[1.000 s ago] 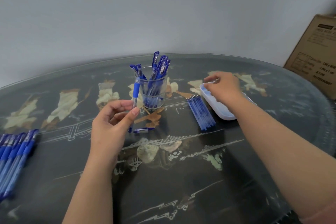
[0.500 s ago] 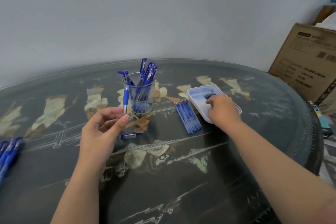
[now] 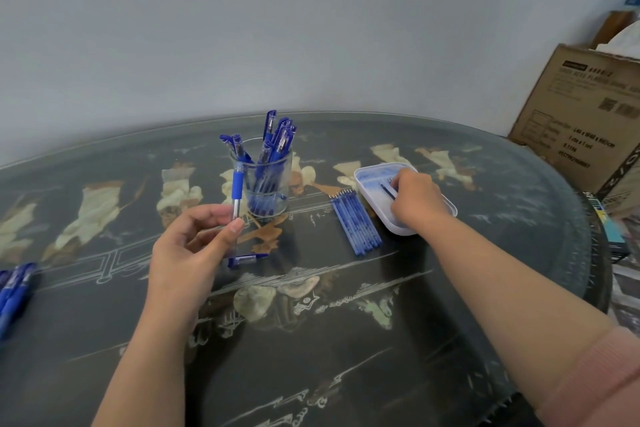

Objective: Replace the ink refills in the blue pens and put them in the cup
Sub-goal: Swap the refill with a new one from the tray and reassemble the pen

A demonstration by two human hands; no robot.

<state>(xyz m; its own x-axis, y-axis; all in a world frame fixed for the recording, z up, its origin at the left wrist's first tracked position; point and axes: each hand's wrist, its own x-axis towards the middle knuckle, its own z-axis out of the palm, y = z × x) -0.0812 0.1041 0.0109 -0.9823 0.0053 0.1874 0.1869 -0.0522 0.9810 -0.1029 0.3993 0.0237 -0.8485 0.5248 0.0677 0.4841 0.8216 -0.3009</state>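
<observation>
Glossy glass-topped table [image 3: 450, 288], clear glass cup [image 3: 281, 180]

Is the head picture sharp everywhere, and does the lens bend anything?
Head view: the wide lens bows the table edge into an arc; the left hand and glass cup look fairly sharp; the pens at the left border are smeared; light is soft, with no hard shadows.

Over the last second the right hand [image 3: 414, 199] withdrew from the far rim of the shallow white plastic tray [image 3: 369, 180] to its near half, where the fingers curled down onto the thin dark ink refills [image 3: 387, 189] lying inside. The camera view swung to the right, so more of the brown cardboard box [image 3: 585, 114] appeared, while the loose blue pens [image 3: 14, 288] at the left table edge were largely cut off.
</observation>
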